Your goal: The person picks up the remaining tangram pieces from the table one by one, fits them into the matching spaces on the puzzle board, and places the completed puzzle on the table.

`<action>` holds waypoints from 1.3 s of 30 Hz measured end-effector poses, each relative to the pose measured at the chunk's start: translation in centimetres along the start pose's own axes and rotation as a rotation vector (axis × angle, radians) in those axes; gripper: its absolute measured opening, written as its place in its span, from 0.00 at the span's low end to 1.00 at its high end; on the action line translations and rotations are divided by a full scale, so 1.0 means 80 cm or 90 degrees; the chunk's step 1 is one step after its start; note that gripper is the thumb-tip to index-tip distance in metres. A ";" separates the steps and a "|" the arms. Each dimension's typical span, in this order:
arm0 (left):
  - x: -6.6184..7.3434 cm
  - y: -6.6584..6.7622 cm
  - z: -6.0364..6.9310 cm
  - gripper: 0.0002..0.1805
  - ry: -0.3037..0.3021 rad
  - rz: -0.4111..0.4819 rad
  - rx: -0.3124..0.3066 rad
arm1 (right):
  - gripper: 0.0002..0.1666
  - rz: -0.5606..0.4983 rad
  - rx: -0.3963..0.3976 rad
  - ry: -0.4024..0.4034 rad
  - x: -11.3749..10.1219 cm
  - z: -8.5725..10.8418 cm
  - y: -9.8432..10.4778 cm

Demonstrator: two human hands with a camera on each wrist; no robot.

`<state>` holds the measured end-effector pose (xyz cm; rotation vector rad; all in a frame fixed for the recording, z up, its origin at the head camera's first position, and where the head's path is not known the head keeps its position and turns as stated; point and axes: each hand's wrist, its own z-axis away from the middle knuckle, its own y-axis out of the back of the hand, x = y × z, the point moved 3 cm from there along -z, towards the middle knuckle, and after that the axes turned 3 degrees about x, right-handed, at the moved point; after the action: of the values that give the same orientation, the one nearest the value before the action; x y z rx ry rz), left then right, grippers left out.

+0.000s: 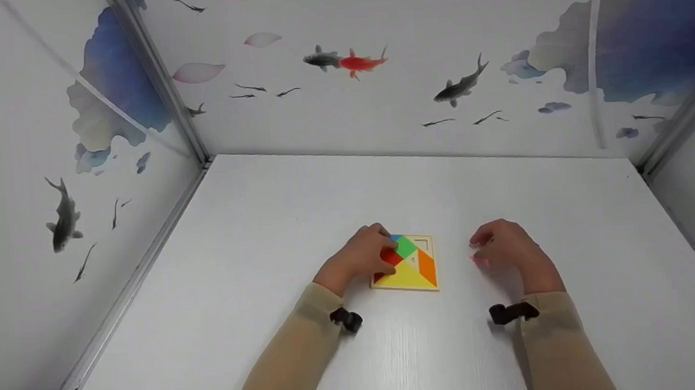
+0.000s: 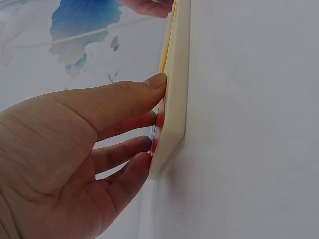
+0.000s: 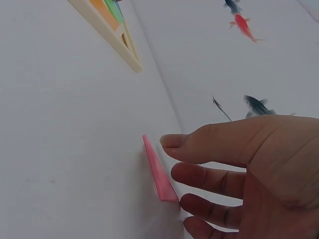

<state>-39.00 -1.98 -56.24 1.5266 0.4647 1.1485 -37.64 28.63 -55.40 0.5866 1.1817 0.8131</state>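
A square wooden board point(image 1: 404, 289) holds coloured flat pieces: yellow point(image 1: 403, 278), orange point(image 1: 427, 269), green point(image 1: 406, 247), red and blue. Bare wood shows at its upper right corner and near its middle. My left hand point(image 1: 361, 256) lies over the board's left side, thumb and fingertips touching it; in the left wrist view the hand point(image 2: 75, 149) has its fingertips along the board's edge point(image 2: 175, 99). My right hand point(image 1: 510, 249) is right of the board, fingers loosely bent beside a pink triangular piece point(image 3: 160, 177), with a visible gap between thumb and piece.
The white table point(image 1: 299, 210) extends around the board. Walls printed with fish and blue shapes stand behind it point(image 1: 378, 113) and at the left point(image 1: 8, 151). A black wrist device point(image 1: 347, 320) is on the left wrist, another point(image 1: 513, 312) on the right.
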 end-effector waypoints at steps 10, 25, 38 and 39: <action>0.005 0.003 0.004 0.30 0.024 0.018 0.000 | 0.20 0.027 -0.013 0.028 0.006 0.007 0.002; 0.005 0.003 0.005 0.30 0.030 0.019 -0.002 | 0.18 0.038 -0.003 0.051 0.010 0.009 0.000; 0.004 0.005 0.004 0.29 -0.001 -0.001 -0.001 | 0.14 0.045 0.008 0.101 0.014 0.005 0.005; 0.004 0.005 0.004 0.30 0.002 0.003 -0.001 | 0.14 0.044 0.006 0.099 0.014 0.004 0.005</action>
<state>-38.71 -2.04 -55.75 1.5254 0.4611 1.1548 -37.23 29.79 -55.60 0.5828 1.3136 0.9261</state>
